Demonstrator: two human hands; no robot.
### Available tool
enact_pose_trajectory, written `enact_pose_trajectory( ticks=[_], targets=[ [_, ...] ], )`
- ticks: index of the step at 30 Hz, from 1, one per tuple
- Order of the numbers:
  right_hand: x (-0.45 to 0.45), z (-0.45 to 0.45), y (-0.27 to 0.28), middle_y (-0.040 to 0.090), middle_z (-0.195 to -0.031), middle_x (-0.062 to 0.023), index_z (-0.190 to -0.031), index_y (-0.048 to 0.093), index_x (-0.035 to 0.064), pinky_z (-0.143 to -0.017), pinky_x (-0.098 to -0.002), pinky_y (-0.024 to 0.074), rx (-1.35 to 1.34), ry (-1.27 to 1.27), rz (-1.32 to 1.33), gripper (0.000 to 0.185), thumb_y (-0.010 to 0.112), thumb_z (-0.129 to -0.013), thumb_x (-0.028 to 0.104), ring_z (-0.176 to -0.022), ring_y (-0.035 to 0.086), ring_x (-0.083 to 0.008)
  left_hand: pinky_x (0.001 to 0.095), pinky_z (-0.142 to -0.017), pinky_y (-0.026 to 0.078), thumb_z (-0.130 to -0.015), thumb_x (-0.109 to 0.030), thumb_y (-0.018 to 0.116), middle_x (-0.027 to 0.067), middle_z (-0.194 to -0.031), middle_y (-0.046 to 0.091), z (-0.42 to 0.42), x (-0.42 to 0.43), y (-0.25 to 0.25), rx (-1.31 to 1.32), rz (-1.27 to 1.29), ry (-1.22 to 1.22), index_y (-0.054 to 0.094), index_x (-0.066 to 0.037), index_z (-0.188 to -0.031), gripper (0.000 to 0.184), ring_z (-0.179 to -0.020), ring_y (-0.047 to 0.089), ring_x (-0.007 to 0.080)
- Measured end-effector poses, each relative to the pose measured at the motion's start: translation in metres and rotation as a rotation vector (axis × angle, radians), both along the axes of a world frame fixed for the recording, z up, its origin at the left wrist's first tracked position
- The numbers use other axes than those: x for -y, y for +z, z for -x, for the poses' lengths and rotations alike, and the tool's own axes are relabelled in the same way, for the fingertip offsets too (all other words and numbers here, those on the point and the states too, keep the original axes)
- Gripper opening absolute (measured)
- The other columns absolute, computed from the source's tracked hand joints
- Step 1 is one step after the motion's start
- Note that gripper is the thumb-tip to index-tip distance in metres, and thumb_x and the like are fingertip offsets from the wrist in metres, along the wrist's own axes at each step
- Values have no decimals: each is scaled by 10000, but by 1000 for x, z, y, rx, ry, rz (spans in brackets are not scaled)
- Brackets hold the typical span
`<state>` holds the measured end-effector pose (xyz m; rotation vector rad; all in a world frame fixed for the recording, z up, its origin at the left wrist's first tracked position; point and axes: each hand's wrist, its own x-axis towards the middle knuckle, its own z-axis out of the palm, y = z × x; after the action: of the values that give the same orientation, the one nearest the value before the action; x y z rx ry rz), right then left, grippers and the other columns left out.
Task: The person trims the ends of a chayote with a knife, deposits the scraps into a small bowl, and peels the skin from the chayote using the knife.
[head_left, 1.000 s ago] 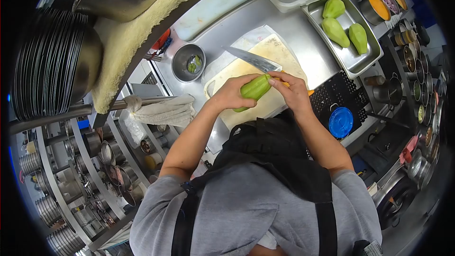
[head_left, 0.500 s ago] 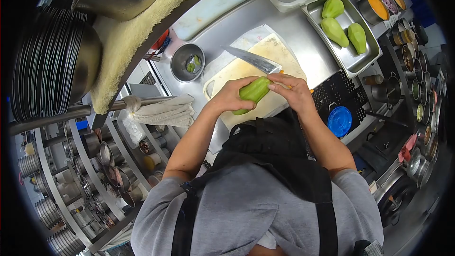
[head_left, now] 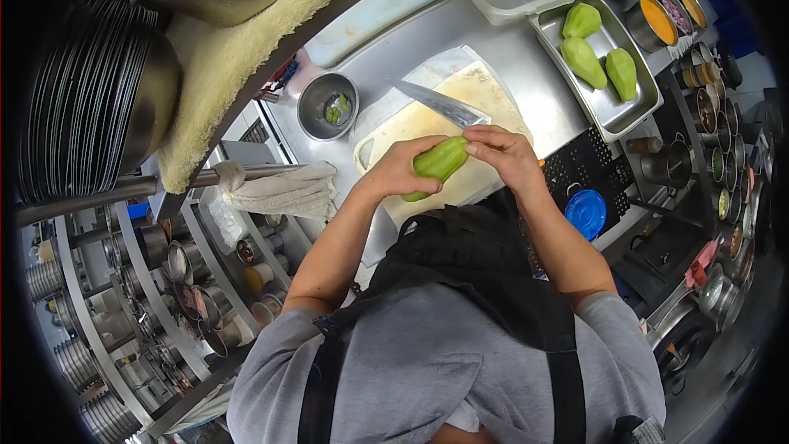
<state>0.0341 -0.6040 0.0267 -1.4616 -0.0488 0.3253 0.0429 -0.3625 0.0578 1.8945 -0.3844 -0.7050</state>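
Left hand (head_left: 394, 169) is clasping a green, oblong vegetable (head_left: 442, 161) above the cream plastic cutting board (head_left: 481, 94); right hand (head_left: 509, 158) is touching the vegetable's end, pinch unclear; rectangular steel tray (head_left: 605, 107) is sitting right of the board.

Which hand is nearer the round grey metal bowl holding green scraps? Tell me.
Left. The left hand, gripping the oblong light-green vegetable, is below and right of the bowl in view; the right hand, at the vegetable's other end, is farther right.
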Motion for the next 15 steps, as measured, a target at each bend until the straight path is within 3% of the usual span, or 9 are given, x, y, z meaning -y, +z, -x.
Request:
enact_pose_trajectory(
  ticks=[15],
  targets=[
    [-11,-7,2,709,-1060,-97,-1064,745,-6,-906,-287,480,51,58,56,262,767,-848,141,-1001,639,-175,310,-949,483,-614,-199,775,110,-1140,680,3,-12,-5,-69,41,38,566,-58,-1355,782,-1047,645,201]
  ],
)
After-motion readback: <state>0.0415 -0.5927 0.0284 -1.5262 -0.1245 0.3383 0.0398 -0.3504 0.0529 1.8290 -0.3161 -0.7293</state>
